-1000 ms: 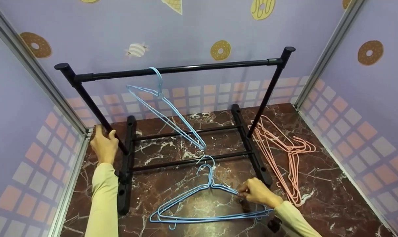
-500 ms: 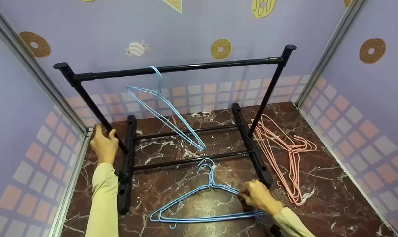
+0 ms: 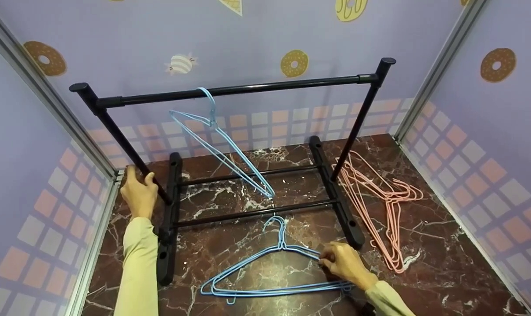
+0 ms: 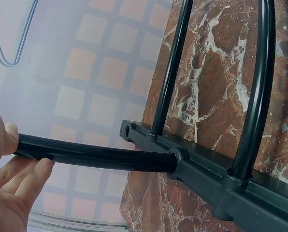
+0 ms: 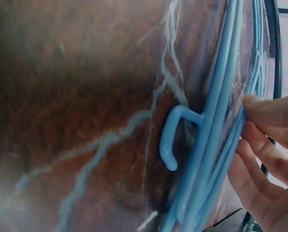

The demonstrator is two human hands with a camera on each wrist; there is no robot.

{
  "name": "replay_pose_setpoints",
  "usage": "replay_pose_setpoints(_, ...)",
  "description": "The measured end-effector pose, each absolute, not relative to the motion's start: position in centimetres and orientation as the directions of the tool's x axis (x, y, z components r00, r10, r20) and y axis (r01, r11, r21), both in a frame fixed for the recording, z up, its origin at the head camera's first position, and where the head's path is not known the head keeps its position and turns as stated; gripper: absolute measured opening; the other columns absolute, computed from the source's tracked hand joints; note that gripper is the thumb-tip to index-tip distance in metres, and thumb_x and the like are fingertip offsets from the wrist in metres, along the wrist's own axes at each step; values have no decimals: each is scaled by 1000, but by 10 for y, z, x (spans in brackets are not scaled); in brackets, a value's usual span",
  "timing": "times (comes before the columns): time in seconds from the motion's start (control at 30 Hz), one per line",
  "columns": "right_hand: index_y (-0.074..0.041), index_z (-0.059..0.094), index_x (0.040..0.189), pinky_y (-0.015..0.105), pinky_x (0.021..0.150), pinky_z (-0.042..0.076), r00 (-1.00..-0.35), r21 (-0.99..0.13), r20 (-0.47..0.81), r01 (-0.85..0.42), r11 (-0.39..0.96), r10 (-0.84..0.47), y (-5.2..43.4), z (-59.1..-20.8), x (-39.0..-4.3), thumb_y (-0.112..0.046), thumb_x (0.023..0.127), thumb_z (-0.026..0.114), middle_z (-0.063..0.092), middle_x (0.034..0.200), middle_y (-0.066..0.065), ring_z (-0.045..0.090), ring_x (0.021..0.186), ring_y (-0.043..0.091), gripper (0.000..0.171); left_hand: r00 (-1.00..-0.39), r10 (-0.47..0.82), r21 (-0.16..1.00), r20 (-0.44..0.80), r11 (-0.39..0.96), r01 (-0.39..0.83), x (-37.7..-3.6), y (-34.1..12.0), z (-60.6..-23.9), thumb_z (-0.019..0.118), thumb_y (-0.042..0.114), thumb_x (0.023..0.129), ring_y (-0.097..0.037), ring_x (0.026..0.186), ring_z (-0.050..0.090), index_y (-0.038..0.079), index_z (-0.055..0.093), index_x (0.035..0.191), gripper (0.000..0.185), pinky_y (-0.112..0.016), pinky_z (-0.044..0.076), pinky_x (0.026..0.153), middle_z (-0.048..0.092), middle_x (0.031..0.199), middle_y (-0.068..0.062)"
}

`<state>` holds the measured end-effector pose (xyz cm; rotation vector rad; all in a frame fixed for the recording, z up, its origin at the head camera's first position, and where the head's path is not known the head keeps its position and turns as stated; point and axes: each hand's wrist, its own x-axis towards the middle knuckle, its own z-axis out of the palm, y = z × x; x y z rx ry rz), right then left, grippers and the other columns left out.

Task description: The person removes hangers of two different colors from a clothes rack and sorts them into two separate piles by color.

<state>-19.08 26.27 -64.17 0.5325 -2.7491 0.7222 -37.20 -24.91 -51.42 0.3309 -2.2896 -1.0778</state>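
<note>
My left hand [image 3: 139, 193] holds the left post of a black clothes rack [image 3: 248, 87]. In the left wrist view, the thumb lies on one side of the post [image 4: 100, 155] and the fingers on the other. My right hand [image 3: 346, 265] pinches the right shoulder of a small stack of blue wire hangers [image 3: 243, 292] in front of the rack. Close up in the right wrist view, thumb and fingers [image 5: 267, 159] press the blue wires together, with a small hook [image 5: 169, 137] sticking out. More blue hanger wire [image 3: 237, 149] hangs from the rack's top bar, left of its middle.
Several pink hangers [image 3: 390, 210] lie in a pile to the right of the rack's right foot [image 3: 351, 224]. Dark red marbled tabletop [image 3: 450, 263] lies beneath everything. Lilac walls with doughnut prints [image 3: 294, 63] enclose the back and both sides.
The hooks of the blue hangers in my right hand have drawn together until they nearly overlap. The right hand has shifted slightly right; the left stays on the post.
</note>
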Motion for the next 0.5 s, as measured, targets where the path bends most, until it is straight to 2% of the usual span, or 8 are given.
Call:
replay_pose_setpoints(0.13, -14, 75, 77, 21, 53, 44, -888, -511, 374, -438, 740, -268, 262, -641, -194, -11, 72, 88, 65, 69, -5, 56, 58, 2, 14, -806, -447, 769, 388, 640, 15, -372, -248, -513, 67, 15, 95, -61, 106, 57, 3, 55, 125, 33, -65, 42, 97, 69, 113, -32)
replay_pose_setpoints(0.3, -2, 76, 89, 22, 56, 53, -859, -628, 429, -506, 591, -279, 254, -624, -206, -4, 78, 84, 73, 78, 6, 64, 61, 7, 13, -810, -454, 776, 373, 630, 4, -372, -247, -512, 67, 15, 95, -62, 110, 56, 4, 55, 127, 35, -65, 41, 99, 68, 115, -33)
replay_pose_setpoints(0.4, 0, 75, 99, 22, 61, 57, -876, -706, 398, -483, 519, -273, 244, -596, -218, -4, 83, 79, 76, 91, 13, 70, 69, 13, 17, -811, -456, 777, 368, 630, -2, -372, -247, -513, 67, 15, 95, -62, 109, 56, 4, 55, 125, 34, -65, 41, 98, 69, 114, -32)
replay_pose_setpoints(0.5, 0, 73, 107, 28, 75, 59, -888, -745, 383, -460, 483, -256, 229, -551, -236, -6, 89, 75, 76, 104, 17, 74, 82, 22, 19, -810, -458, 775, 367, 632, -7, -372, -248, -514, 67, 15, 95, -62, 109, 56, 4, 55, 123, 32, -65, 41, 98, 69, 113, -31)
